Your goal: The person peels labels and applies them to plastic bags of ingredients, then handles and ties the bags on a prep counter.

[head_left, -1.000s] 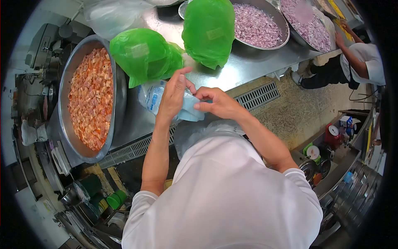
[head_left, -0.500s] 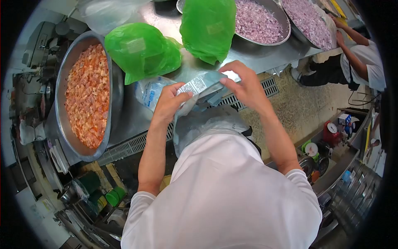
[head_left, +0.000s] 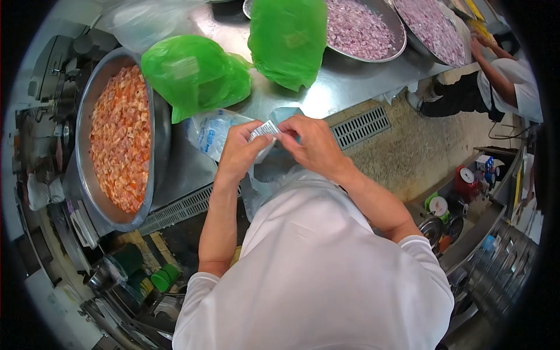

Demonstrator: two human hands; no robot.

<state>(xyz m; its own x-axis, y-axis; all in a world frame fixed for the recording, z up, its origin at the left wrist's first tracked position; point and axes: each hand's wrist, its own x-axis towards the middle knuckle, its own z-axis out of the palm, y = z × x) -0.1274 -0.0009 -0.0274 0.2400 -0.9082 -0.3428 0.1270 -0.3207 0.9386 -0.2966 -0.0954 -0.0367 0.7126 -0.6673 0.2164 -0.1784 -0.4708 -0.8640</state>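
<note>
My left hand (head_left: 238,150) pinches a pale plastic packet with a printed white label (head_left: 264,131). Close beside it, my right hand (head_left: 310,143) grips the same packet at its right edge, so the two sets of fingertips almost touch. Bluish plastic (head_left: 284,114) shows behind my fingers. Just left of my left hand, a clear bag with blue print (head_left: 211,133) lies at the table's edge. Two green plastic bags, one to the left (head_left: 195,76) and one further right (head_left: 287,41), stand beyond my hands.
A large metal tub of diced orange-red meat (head_left: 121,140) stands at the left. Bowls of chopped purple onion (head_left: 359,30) (head_left: 431,29) are on the steel table (head_left: 344,87) at the back right. Another person (head_left: 507,84) works there. A floor grate (head_left: 360,127) lies below.
The labelled packet came into sight between my hands. My right hand moved away, then back toward my left hand. The other person's hands shifted a little.
</note>
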